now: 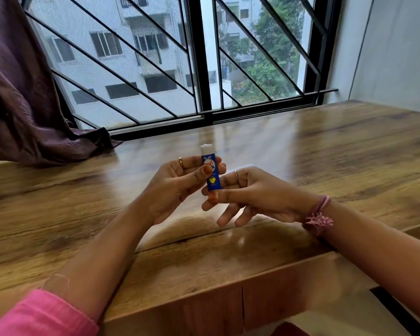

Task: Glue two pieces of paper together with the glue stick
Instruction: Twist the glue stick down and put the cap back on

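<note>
We hold the uncapped glue stick (pixel 212 174) upright between both hands above the wooden surface (pixel 301 166).

Nearest us, a pink sleeve (pixel 41 314) at 7 o'clock. Our left hand (pixel 180 183) grips the smooth blue tube, thumb hiding most of the label; our right hand (pixel 250 192) pinches its base, other fingers (pixel 226 218) loose. White glue shows on top. At 10 o'clock a purple curtain (pixel 22 98) drapes onto the glossy surface; at 12, a barred window (pixel 170 57).

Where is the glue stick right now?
The glue stick is upright mid-frame, above the wooden table, held by the left hand, the right hand pinching its base.
</note>
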Motion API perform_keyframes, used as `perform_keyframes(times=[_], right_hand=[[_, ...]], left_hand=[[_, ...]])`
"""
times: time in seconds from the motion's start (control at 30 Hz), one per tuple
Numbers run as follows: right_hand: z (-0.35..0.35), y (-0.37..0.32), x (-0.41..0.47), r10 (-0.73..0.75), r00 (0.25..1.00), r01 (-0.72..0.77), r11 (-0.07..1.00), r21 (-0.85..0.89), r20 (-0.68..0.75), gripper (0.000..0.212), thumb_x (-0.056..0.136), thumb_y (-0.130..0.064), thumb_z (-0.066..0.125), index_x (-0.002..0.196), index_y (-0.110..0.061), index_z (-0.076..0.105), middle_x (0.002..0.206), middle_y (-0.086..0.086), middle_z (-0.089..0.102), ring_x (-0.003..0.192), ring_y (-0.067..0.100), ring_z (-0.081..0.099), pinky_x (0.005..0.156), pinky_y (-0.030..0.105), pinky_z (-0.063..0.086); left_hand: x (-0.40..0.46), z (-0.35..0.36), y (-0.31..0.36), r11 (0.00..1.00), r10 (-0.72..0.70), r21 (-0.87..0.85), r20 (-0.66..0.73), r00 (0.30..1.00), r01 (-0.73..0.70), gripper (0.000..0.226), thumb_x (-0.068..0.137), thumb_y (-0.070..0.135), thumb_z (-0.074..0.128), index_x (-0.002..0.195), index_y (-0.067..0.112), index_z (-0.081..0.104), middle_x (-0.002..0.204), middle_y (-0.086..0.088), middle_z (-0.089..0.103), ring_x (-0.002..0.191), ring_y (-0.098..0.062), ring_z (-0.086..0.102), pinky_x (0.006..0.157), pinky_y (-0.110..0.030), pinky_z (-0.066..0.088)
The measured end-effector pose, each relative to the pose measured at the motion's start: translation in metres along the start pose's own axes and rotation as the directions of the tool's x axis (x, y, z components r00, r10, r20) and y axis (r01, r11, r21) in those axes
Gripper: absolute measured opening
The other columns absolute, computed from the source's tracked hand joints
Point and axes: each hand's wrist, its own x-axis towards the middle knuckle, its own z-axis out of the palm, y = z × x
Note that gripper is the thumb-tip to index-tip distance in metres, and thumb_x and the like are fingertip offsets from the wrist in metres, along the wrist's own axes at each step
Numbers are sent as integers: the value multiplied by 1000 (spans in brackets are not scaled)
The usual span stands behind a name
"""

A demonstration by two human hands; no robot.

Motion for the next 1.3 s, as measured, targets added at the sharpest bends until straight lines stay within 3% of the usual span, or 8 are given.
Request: perform_keyframes(times=[0.27,0.5,0.7,0.8,0.93,1.03,1.13,1.3], right_hand=[[4,4,3,-126,968,80,974,-210,-216,25,74,-18,78,89,-6,62,71,7,69,60,21,71,46,23,52],[2,3,1,-42,997,35,993,-109,-64,29,86,-19,66,110,-2,64,105,13,71,81,23,73,47,21,53],[2,6,3,-116,973,67,969,-239,-197,22,80,-20,73,92,-2,69,82,13,74,67,22,73,46,22,52],[6,8,4,-190,940,85,934,-346,-282,22,77,-24,76,83,-10,61,71,9,69,56,19,70,43,22,51],[10,10,5,-280,905,116,887,-447,-321,30,77,-28,76,82,-10,53,69,11,65,48,19,68,41,23,51],[12,10,5,-329,883,137,863,-487,-334,34,76,-28,77,82,-6,52,62,10,62,44,18,65,40,23,51],[12,9,4,-304,900,138,879,-456,-313,37,72,-31,80,85,-7,55,69,11,65,45,19,66,41,25,51],[7,8,6,-112,975,78,982,-172,-194,31,84,-25,68,104,-3,62,95,12,69,45,14,61,35,19,43]], left_hand=[[2,3,-1,998,9,55,-56,998,-5,25,75,17,64,99,14,73,102,-8,75,103,-20,69,87,-24,55],[1,2,-1,996,13,88,-34,999,-10,24,76,19,64,98,17,73,102,-8,74,102,-20,69,88,-24,54],[2,2,-1,991,28,131,-60,998,-20,28,74,18,65,101,11,69,100,-7,75,102,-19,69,87,-23,54],[3,3,-2,991,55,124,-96,994,-43,28,71,18,68,98,13,70,98,-6,76,99,-19,70,83,-22,54],[3,4,-2,994,74,91,-122,990,-63,25,61,28,75,85,23,78,94,-4,76,96,-17,71,80,-21,54],[4,3,-4,996,61,67,-130,990,-53,30,62,26,74,91,18,74,92,-4,76,94,-16,71,79,-21,54],[5,1,-5,999,32,45,-116,993,-27,31,70,18,68,100,10,67,94,-6,76,95,-17,71,79,-20,55],[4,-2,-5,998,-1,58,-81,997,6,30,76,17,64,105,10,67,99,-8,75,95,-19,71,81,-23,55]])
